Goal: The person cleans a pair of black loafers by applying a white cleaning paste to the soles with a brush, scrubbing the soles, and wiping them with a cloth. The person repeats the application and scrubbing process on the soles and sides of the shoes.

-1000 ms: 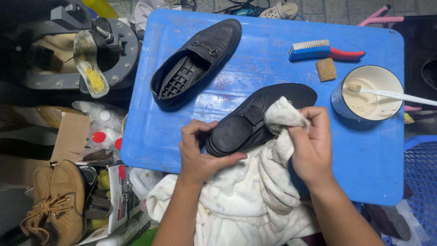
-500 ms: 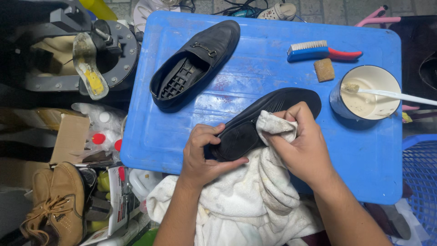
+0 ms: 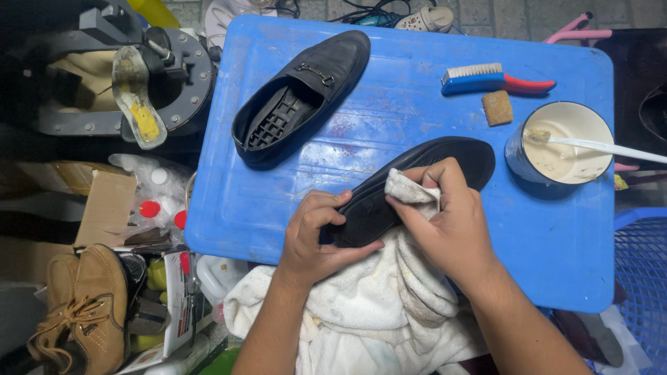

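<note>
Left hand (image 3: 316, 236) clamped on the heel of the black loafer (image 3: 417, 184) tilted on the blue surface (image 3: 417, 125), right hand (image 3: 445, 222) pinching the white cloth (image 3: 410, 191), now shifted further onto its side, wiping evidently continuing.

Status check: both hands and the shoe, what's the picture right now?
Left hand grips black shoe at heel end. Right hand presses white cloth onto shoe. Second shoe, brush, bowl stand apart on blue table.
</note>
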